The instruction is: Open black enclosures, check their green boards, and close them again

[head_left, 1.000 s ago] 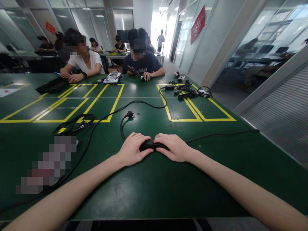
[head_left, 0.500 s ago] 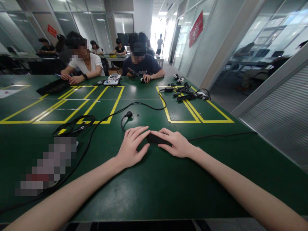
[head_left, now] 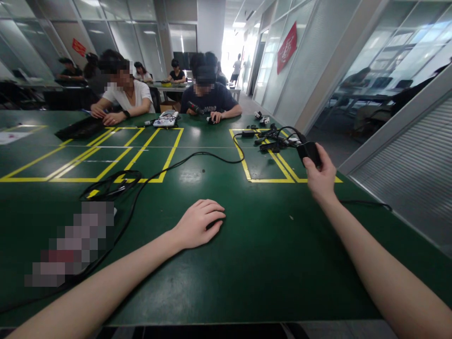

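Note:
My right hand (head_left: 322, 178) is raised over the right side of the table, its fingers wrapped round a black power adapter (head_left: 309, 154). Black cord shows above the adapter, against a tangle of black adapters and cables (head_left: 271, 140) on the table behind; which cord belongs to which is hard to make out. Palm down on the green table (head_left: 247, 263), my left hand (head_left: 198, 224) rests with fingers outstretched and slightly bent, the thumb apart. Nothing shows in it. Another black cord (head_left: 369, 203) lies beyond my right wrist.
A coiled black cable (head_left: 112, 187) lies at left, near a blurred-out item (head_left: 76, 245). A long black cable (head_left: 201, 153) crosses the table between yellow tape rectangles (head_left: 169, 155). Opposite sit two people, one near a black tray (head_left: 79, 127), with a white device (head_left: 165, 119) between them.
Both hands were on the adapter at the table's middle. My right hand has lifted it away to the right and forward, its plug leaving the table; my left hand has let go and stayed.

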### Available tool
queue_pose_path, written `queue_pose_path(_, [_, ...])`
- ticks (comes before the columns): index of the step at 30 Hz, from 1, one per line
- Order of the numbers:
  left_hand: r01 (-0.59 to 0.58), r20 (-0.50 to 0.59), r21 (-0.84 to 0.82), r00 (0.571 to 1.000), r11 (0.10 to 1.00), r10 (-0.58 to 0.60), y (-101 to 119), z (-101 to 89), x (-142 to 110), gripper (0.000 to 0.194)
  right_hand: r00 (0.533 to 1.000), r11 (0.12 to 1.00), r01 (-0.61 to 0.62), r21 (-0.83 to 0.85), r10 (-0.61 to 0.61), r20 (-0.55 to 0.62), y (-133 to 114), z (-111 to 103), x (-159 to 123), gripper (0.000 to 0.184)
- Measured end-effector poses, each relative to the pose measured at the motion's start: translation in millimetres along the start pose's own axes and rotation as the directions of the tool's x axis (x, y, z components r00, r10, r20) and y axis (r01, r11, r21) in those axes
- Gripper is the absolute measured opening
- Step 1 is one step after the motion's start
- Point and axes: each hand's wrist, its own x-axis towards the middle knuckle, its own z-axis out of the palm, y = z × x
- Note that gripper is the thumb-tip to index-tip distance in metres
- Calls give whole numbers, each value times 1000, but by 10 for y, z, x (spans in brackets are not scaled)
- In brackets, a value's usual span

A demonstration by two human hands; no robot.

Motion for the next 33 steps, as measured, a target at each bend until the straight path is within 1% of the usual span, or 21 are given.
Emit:
queue_pose_path(2, [1, 4, -4, 1000, 1000, -1, -11, 6, -6, 20, 997, 998, -42, -53, 39, -67, 105, -42, -4, 63])
queue_pose_path(3, [2, 4, -7, 1000, 1000, -2, -16, 8, -8, 19, 996, 995, -66, -71, 61, -69, 153, -50, -17, 61])
queue_pose_path(5, [9, 12, -14, 1000, 1000, -9, -21, 8, -8, 19, 992, 980, -124, -155, 125, -3, 248, -49, -49, 60])
queue_pose_path(7, [17, 27, -23, 1000, 1000, -16, -17, 3, -2, 19, 977, 950, -188, -248, 206, 49, 342, -34, -69, 60])
queue_pose_path(9, [20, 36, -32, 999, 999, -19, -7, -6, 7, 19, 960, 917, -236, -321, 271, 67, 425, -18, -69, 60])
queue_pose_path(11, [18, 39, -41, 999, 999, -16, 3, -13, 16, 19, 950, 893, -258, -369, 304, 71, 479, -7, -57, 61])
queue_pose_path(13, [21, 45, -45, 999, 999, -19, 8, -16, 19, 19, 950, 888, -243, -391, 299, 87, 496, -7, -45, 63])
queue_pose_path(17, [38, 60, -41, 998, 998, -36, 7, -13, 16, 20, 957, 909, -165, -383, 241, 160, 439, -29, -44, 63])
queue_pose_path(19, [41, 64, -44, 997, 998, -38, 6, -14, 15, 21, 951, 896, -170, -409, 258, 170, 411, -35, -47, 62])
queue_pose_path(22, [30, 55, -55, 998, 998, -27, 9, -21, 17, 21, 948, 863, -210, -459, 294, 118, 440, -23, -43, 61])
queue_pose_path(26, [24, 53, -57, 998, 998, -21, 13, -26, 22, 20, 964, 868, -217, -447, 261, 40, 575, 10, -32, 60])
queue_pose_path(29, [29, 56, -54, 998, 998, -26, 11, -20, 21, 21, 968, 872, -204, -445, 247, 40, 625, 20, -28, 60])
queue_pose_path(33, [33, 59, -56, 998, 998, -30, 11, -18, 19, 21, 961, 865, -226, -448, 273, 43, 593, 9, -27, 58])
